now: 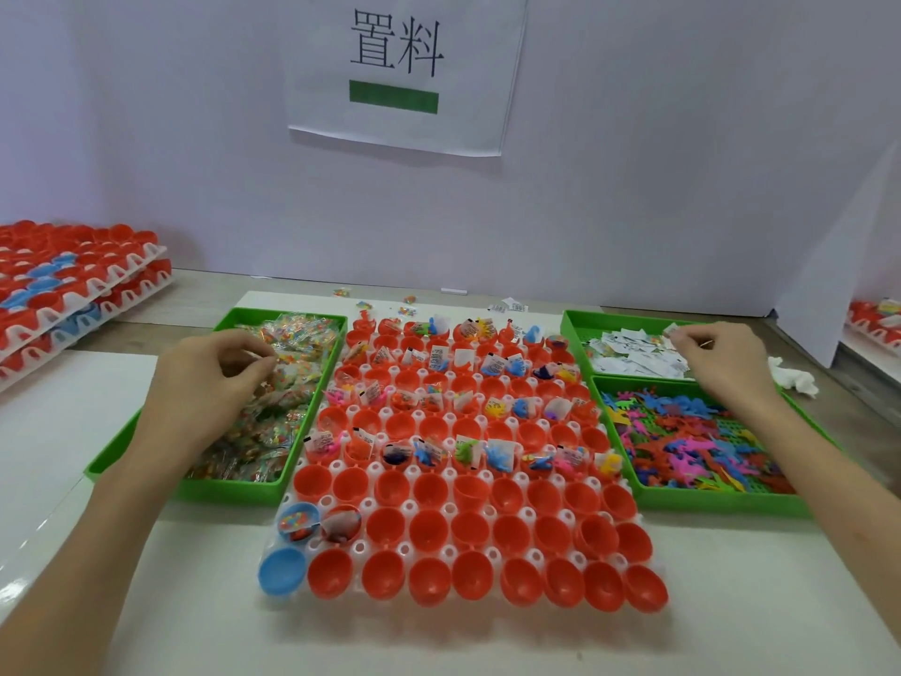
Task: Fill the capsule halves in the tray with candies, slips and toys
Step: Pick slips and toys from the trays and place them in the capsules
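The pale worktop (205,602) runs under everything, backed by a white partition (195,139) with a printed paper sign (404,70). In the middle lies the white tray (408,506) of capsule halves (429,529), nearly all red, with one blue half (282,570) at the near left corner. Several far rows hold toys and slips, with bare rows between them. The three nearest rows are empty but for two cups at the left.

A green bin of candy packets (287,378) lies just left of the tray. To its right are a far bin of paper slips (629,353) and a near bin of plastic toy dinosaurs (682,441). Stacked trays (73,280) of capsules wait at far left, and another stack (872,319) is cut off at the right edge.

The left hand (219,378) hovers over the candy, its fingers (263,363) curled with tips together. The clear wrappers make it impossible to tell whether a packet is caught there. The right hand (716,353) is over the slip bin, thumb and forefinger closed on what looks like one white slip (675,331).

All three fillings should be very light. The packets are likely slick and crinkly, best pinched at a sealed edge. Slips are limp and cling together, so one is best peeled off by a corner. The toys are springy, with legs and tails that will probably tangle, so lift each by the body. What the filled cups hold beneath their slips is hidden.
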Demonstrator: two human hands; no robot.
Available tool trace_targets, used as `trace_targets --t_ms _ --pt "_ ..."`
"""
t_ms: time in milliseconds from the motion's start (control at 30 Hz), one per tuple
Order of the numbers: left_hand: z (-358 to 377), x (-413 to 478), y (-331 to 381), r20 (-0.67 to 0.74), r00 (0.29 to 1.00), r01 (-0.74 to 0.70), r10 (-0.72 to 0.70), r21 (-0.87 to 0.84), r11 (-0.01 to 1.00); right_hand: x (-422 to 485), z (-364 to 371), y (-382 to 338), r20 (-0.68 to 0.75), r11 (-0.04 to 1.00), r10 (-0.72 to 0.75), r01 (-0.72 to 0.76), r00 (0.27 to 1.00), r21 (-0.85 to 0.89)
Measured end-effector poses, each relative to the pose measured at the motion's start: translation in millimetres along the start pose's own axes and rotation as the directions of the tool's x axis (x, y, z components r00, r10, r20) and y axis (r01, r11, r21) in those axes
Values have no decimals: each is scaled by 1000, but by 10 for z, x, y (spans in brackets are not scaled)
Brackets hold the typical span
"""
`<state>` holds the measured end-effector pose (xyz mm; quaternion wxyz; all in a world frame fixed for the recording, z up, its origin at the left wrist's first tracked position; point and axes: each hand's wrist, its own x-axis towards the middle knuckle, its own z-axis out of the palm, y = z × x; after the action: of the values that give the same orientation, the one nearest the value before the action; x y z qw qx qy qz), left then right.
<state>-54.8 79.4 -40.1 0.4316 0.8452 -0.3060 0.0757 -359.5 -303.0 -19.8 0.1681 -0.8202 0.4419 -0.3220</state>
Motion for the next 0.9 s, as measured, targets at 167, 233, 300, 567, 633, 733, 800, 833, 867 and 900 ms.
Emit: trace_targets --t_ms 167,233,300,567,633,733,800,833,867,900 --pt "-33 -47 35 -17 998 66 -66 -5 998 -85 -95 -59 -27 998 -11 13 1000 66" --pt "-53 -55 51 -25 998 64 -64 7 998 -124 -130 -118 -14 995 -35 36 999 93" --pt "-65 -63 70 -30 998 62 -61 26 998 -167 -165 -176 17 988 -39 36 999 149" --pt "-130 -178 243 -29 984 177 -177 -15 984 -490 -254 -605 99 908 -71 23 993 418" --pt "-162 -289 401 -66 976 202 -205 -54 978 -676 -303 -754 112 872 -94 27 989 489" --pt "-181 -552 789 -174 972 124 -161 -207 970 -1023 -417 -1009 133 801 -126 21 983 598" --pt "-160 -808 1111 -191 974 47 -125 -369 928 -1291 -529 -1205 163 712 -160 -1 974 703" --pt "-136 -952 1258 -164 980 28 -110 -437 899 -1442 -588 -1295 179 661 -177 -18 968 750" --pt "-103 -1102 1387 -113 989 28 -98 -500 866 -1593 -638 -1365 189 617 -195 -30 962 787" --pt "-61 -1250 1493 -53 995 45 -90 -561 827 -1744 -681 -1413 195 583 -209 -38 958 812"
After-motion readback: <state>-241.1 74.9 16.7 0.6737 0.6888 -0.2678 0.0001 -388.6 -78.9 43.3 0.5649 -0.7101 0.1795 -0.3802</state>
